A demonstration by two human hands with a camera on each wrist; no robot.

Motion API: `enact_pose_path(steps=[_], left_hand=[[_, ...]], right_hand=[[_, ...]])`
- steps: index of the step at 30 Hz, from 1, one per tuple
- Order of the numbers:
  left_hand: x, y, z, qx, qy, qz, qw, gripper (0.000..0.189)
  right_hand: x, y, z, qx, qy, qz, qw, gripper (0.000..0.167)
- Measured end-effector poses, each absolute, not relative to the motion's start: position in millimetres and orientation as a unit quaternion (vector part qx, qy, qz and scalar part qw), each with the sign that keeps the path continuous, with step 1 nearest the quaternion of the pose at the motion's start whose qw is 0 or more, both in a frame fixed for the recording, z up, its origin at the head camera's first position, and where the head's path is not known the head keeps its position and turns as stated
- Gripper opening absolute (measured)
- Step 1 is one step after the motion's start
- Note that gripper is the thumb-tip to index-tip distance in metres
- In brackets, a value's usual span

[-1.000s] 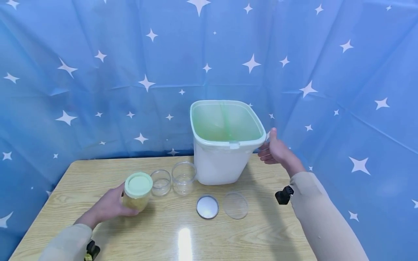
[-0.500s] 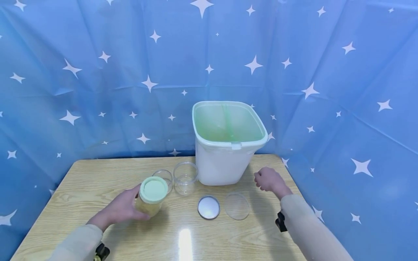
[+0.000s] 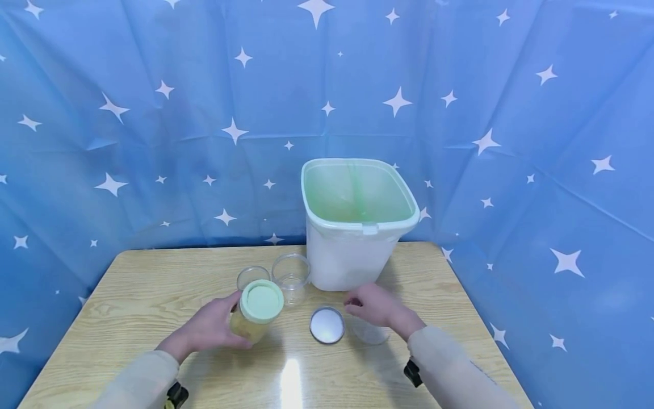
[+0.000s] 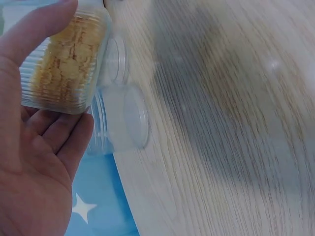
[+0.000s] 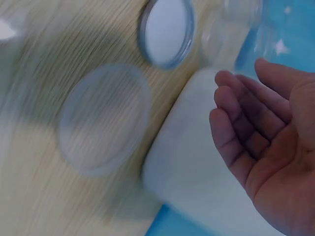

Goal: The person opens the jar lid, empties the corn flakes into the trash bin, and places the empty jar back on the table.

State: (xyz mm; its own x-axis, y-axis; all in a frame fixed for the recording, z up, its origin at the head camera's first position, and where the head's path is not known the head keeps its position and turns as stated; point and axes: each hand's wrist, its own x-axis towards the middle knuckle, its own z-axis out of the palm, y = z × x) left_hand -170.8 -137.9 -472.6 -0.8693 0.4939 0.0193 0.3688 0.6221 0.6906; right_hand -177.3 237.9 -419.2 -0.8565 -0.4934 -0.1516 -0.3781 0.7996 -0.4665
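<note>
In the head view my left hand (image 3: 208, 326) grips a jar with a pale green lid (image 3: 262, 301) around its side, tilted a little over the table. The left wrist view shows the jar's ribbed clear wall (image 4: 69, 69) and yellow-brown contents behind it, the thumb across one side and the fingers along the other. My right hand (image 3: 377, 307) hovers over a clear round lid (image 3: 371, 336), partly covering it in the head view. Its fingers curl loosely around nothing in the right wrist view. A silver-rimmed round lid (image 3: 327, 325) lies just left of that hand.
A tall white bin (image 3: 337, 261) with an open top and green-tinted inside stands at the back of the wooden table (image 3: 153, 272). Left of it are two clear open jars, a larger one (image 3: 291, 278) and a smaller one (image 3: 252, 274) partly hidden by the held jar. A starry blue curtain (image 3: 179, 142) hangs behind.
My left hand has carried the green-lidded jar rightward, in front of the smaller clear jar. My right hand has come from beside the bin, down and left, to above the clear lid.
</note>
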Motion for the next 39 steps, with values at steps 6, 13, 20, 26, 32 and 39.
enact_pose_path(steps=[6, 13, 20, 26, 32, 39], left_hand=[[-172.3, -123.4, -474.7, 0.246, 0.906, 0.336, 0.074, 0.092], [-172.6, -105.4, -471.9, 0.243, 0.916, 0.311, 0.073, 0.097], [-174.1, -91.7, -469.6, 0.247, 0.914, 0.312, 0.081, 0.093], [-176.3, -83.4, -472.3, 0.25, 0.924, 0.279, 0.078, 0.09], [-176.0, -78.3, -474.1, 0.258, 0.922, 0.279, 0.071, 0.082], [-175.1, -78.9, -474.2, 0.254, 0.919, 0.288, 0.091, 0.088]], right_hand=[[-168.7, 205.0, -414.0, -0.27, 0.936, -0.191, 0.117, 0.022], [-162.4, 180.6, -408.1, -0.278, 0.934, -0.199, 0.104, 0.074], [-160.7, 168.7, -404.7, -0.274, 0.926, -0.242, 0.096, 0.074], [-158.7, 162.3, -407.1, -0.244, 0.944, -0.21, 0.075, 0.069], [-158.3, 158.9, -410.2, -0.206, 0.952, -0.213, 0.081, 0.062], [-159.5, 158.5, -410.1, -0.215, 0.945, -0.236, 0.077, 0.062]])
